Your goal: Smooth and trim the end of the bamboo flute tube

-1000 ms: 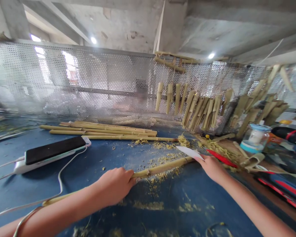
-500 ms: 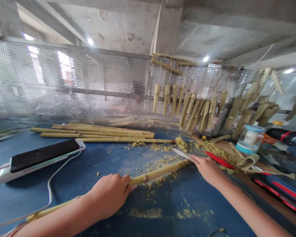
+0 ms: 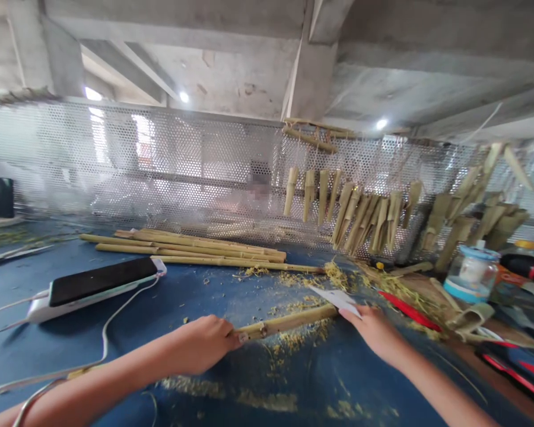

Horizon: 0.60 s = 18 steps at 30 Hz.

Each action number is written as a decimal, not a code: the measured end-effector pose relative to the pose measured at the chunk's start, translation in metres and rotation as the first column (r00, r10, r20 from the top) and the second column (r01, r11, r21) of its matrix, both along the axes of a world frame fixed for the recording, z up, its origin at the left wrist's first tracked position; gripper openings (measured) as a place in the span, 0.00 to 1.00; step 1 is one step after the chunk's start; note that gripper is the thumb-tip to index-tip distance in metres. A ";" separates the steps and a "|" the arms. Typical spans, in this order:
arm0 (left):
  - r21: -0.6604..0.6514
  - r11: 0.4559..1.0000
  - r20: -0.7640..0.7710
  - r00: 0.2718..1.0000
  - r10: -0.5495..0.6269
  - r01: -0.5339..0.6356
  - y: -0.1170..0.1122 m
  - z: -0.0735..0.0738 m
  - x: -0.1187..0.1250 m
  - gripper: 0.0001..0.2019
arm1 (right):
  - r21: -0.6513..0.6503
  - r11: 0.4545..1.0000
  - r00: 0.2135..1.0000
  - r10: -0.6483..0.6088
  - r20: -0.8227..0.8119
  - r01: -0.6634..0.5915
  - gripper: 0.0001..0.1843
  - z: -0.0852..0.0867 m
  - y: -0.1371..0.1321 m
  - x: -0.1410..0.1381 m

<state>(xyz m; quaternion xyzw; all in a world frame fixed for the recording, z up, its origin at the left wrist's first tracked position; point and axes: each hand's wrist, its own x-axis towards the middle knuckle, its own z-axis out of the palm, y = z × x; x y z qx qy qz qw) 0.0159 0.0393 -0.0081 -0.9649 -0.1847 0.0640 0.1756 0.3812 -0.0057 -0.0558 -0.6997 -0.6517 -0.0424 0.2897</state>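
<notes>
Partly, stick [image 3: 293, 321] is hidden by left arm [image 3: 133, 367]; between hands it is exposed, gripped by left hand [image 3: 211, 344]; white piece [image 3: 337, 298] is pinched by right hand [image 3: 372, 328].

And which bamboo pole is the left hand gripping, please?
The nearest bamboo pole, slanting toward the right hand; the other poles lie behind, untouched.

there's one jar [image 3: 470, 276], one held pole [image 3: 293, 321], two hands [image 3: 209, 344] [image 3: 374, 325].
</notes>
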 end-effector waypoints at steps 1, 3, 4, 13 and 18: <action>0.014 1.000 -0.012 1.000 -0.005 0.005 0.000 0.001 0.000 0.15 | -0.001 1.000 1.000 -0.007 -0.005 0.007 0.19 0.000 -0.001 0.001; 0.040 0.999 -0.030 1.000 0.001 0.000 0.001 0.002 0.000 0.14 | -0.005 1.000 0.999 -0.031 -0.009 0.031 0.20 0.000 -0.002 0.002; 0.051 0.999 -0.034 0.999 0.001 0.001 0.001 0.001 0.000 0.14 | -0.008 1.000 1.000 -0.029 -0.008 0.029 0.20 0.001 -0.003 0.002; 0.043 0.999 -0.022 1.000 -0.003 0.004 0.004 -0.009 0.000 0.14 | 0.056 0.998 0.997 0.014 0.081 -0.018 0.17 0.000 -0.001 -0.006; -0.091 0.923 0.198 0.901 0.386 -0.375 0.010 0.004 0.006 0.19 | 0.239 0.968 0.976 -0.125 0.179 0.080 0.21 0.007 -0.008 -0.008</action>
